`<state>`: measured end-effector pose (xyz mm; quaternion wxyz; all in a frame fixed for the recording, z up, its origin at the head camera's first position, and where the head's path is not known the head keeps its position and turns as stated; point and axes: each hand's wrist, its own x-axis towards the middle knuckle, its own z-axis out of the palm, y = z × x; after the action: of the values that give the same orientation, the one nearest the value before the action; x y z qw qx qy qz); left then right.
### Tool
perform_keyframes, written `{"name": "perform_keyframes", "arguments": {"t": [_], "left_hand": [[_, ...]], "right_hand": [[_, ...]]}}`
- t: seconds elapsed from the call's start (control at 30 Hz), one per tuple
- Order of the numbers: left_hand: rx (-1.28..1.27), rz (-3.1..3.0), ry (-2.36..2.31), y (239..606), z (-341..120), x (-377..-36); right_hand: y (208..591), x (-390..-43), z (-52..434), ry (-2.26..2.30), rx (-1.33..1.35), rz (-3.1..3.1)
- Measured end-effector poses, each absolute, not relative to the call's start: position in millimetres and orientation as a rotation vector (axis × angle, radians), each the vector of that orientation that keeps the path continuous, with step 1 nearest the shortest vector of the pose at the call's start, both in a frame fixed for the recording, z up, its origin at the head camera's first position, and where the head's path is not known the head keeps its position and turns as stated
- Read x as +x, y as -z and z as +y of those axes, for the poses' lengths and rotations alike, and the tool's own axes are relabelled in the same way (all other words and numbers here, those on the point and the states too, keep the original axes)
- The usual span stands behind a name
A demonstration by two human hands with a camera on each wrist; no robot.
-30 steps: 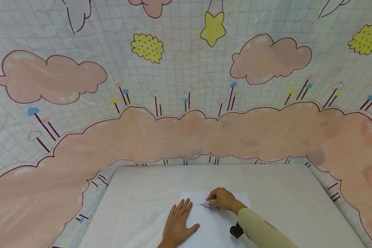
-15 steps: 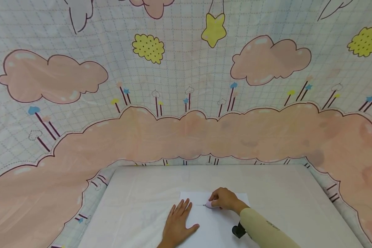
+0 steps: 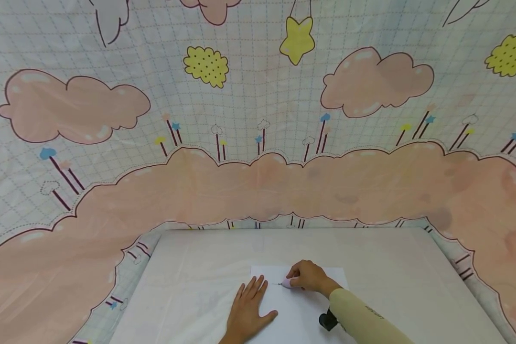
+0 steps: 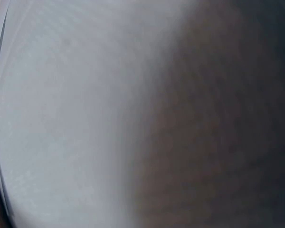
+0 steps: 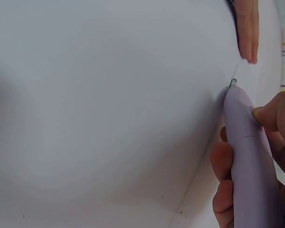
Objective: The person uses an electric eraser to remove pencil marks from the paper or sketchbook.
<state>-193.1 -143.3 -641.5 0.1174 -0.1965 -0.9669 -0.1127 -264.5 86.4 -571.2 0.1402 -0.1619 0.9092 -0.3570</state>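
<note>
My right hand [image 3: 309, 276] grips a thick lilac pen-shaped tool [image 5: 249, 142] with a thin metal tip [image 5: 233, 82]. In the right wrist view, the thumb presses one side and curled fingers wrap the other. The tip points left, right at the surface of a white paper sheet [image 3: 292, 306], and a faint thin line extends from it. My left hand [image 3: 247, 310] lies flat across the paper's left edge, fingers spread and thumb out to the right. Its fingertips [image 5: 249, 54] are a short way beyond the tool's tip. The left wrist view is mostly a blur of white and dark brown.
A white-covered table [image 3: 189, 267] carries the sheet. Behind and beside it hangs a cloth [image 3: 258, 191] printed with clouds and stars. A small black device [image 3: 328, 319] sits below the right sleeve [image 3: 365, 315].
My right hand and the lilac tool slid slightly right along the thin line, then came back left to about where they were. The left hand stayed in place.
</note>
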Motion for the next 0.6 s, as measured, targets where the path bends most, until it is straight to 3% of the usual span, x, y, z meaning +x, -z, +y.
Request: {"name": "perform_keyframes", "arguments": {"t": [0.6], "left_hand": [[-0.559, -2.882, 0.32, 640.9, -143.6, -193.1]], "right_hand": [[564.0, -259.0, 97.6, 1.016, -0.408, 2.625]]}}
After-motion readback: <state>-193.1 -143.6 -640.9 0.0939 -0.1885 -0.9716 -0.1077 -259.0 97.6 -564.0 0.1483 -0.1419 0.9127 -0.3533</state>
